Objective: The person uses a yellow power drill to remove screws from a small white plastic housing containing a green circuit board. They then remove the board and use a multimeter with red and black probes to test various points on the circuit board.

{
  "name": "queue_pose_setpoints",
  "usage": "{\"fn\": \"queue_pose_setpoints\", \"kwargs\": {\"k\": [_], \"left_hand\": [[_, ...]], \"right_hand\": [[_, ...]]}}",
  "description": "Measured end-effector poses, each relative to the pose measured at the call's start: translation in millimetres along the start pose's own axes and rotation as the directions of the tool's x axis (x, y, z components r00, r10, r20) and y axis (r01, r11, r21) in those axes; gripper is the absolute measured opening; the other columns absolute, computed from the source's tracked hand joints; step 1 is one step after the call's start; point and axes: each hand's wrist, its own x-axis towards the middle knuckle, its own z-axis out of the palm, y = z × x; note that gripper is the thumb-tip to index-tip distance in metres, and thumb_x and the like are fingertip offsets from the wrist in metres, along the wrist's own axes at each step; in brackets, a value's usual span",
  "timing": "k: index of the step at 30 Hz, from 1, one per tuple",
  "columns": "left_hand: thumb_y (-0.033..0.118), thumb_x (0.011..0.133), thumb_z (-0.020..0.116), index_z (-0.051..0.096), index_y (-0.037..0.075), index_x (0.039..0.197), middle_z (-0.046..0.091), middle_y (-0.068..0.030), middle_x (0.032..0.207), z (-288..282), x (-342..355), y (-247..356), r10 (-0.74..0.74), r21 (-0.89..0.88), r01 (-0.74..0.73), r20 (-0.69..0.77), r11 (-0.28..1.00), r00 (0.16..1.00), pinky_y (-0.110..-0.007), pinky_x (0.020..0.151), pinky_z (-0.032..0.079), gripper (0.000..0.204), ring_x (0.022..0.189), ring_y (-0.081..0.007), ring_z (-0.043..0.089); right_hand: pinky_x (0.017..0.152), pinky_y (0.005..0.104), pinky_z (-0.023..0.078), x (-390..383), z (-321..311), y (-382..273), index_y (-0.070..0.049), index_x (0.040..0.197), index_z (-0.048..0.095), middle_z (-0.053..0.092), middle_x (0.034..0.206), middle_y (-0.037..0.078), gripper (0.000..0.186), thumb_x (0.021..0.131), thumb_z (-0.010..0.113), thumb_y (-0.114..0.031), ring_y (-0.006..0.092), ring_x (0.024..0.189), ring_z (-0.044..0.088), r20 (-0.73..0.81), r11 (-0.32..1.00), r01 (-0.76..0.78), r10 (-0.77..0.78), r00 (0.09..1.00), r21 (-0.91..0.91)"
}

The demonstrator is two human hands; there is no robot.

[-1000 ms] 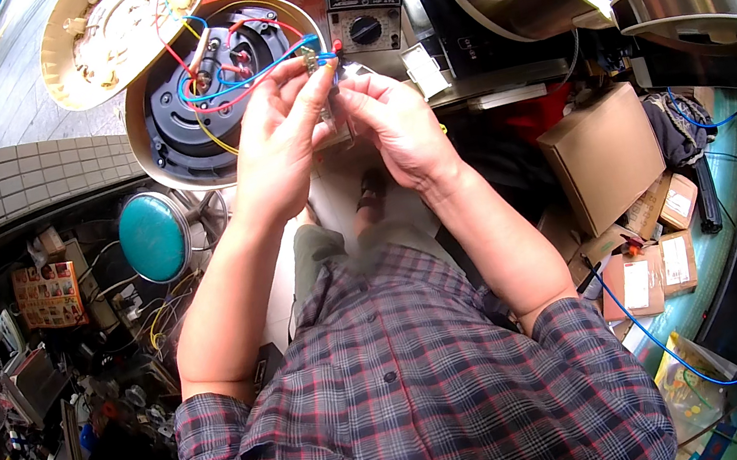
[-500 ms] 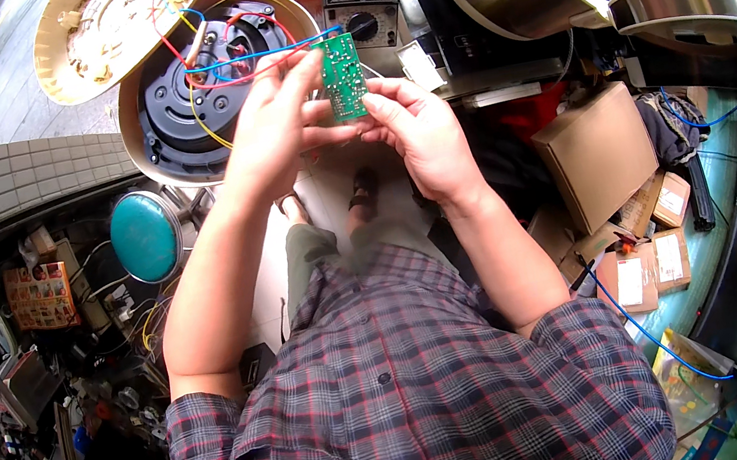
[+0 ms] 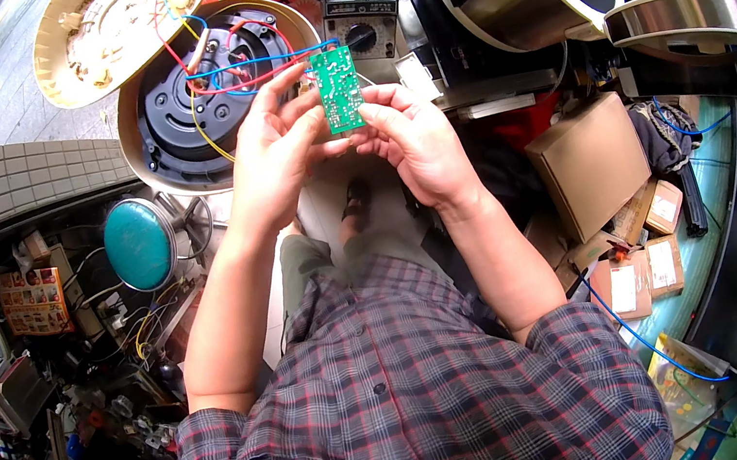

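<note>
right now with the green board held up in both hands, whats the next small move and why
Probably tilt the green circuit board closer to inspect its solder side. Both the left hand and the right hand pinch its edges. Keep the movement small, since the blue and red wires run from it to the opened cooker base.

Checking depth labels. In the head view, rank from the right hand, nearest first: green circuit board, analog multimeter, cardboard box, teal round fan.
1. Green circuit board: pinched at its lower right edge by the right hand.
2. Analog multimeter: just above the hand, past the board.
3. Cardboard box: off to its right, lower down.
4. Teal round fan: far to the left, beyond the left hand.
</note>
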Motion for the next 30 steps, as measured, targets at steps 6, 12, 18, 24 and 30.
{"fn": "queue_pose_setpoints", "kwargs": {"k": [6,12,18,24,30], "left_hand": [[0.006,0.103,0.059,0.036,0.0,0.153,0.051,-0.0196,0.149,7.3,-14.4,-1.8,0.063,0.086,-0.057,-0.076,0.995,0.995,-0.033,0.088,0.063,0.056,0.114,-0.0217,0.067],[0.013,0.108,0.055,0.045,0.001,0.147,0.06,-0.0116,0.125,13.0,-44.1,-18.2,0.089,0.203,-0.054,-0.168,0.978,0.982,-0.029,0.077,0.061,0.043,0.093,-0.0162,0.07],[0.023,0.11,0.054,0.056,0.0,0.138,0.066,-0.0092,0.109,8.8,-42.6,-15.4,-0.106,0.057,0.115,-0.144,0.992,0.984,-0.023,0.055,0.055,0.037,0.064,-0.0108,0.065],[0.022,0.108,0.057,0.061,-0.002,0.132,0.072,-0.0082,0.097,6.5,-34.3,-17.1,-0.175,0.05,0.181,-0.097,0.982,0.98,-0.022,0.053,0.054,0.034,0.061,-0.0111,0.066],[0.019,0.107,0.058,0.063,-0.002,0.128,0.073,-0.0091,0.099,3.7,-32.1,-24.9,-0.145,0.03,0.148,-0.099,0.988,0.985,-0.021,0.054,0.055,0.03,0.063,-0.0115,0.069]], "right_hand": [[0.08,0.0261,0.055,4.1,-4.4,5.6,0.0,0.126,0.059,0.071,0.108,0.008,0.025,0.105,0.061,-0.014,0.0118,0.087,0.069,-0.017,1.0,-0.004,0.004,1.0,0.001],[0.081,0.027,0.056,3.9,-5.6,5.0,-0.002,0.124,0.058,0.07,0.106,0.007,0.023,0.105,0.061,-0.016,0.012,0.088,0.068,-0.013,1.0,-0.02,0.02,1.0,-0.005],[0.083,0.027,0.056,2.1,-7.1,2.8,-0.001,0.126,0.058,0.071,0.108,0.008,0.025,0.105,0.06,-0.016,0.0123,0.089,0.068,-0.006,0.998,-0.056,0.056,0.998,0.008],[0.086,0.0289,0.058,-0.4,-6.4,0.8,0.002,0.129,0.058,0.07,0.11,0.009,0.026,0.107,0.057,-0.013,0.0138,0.092,0.069,0.027,0.999,-0.042,0.041,0.999,0.022],[0.091,0.0327,0.059,-0.7,-6.7,4.0,0.003,0.129,0.057,0.07,0.111,0.01,0.027,0.108,0.056,-0.012,0.0145,0.094,0.069,0.035,0.998,-0.05,0.049,0.998,0.03]]}}
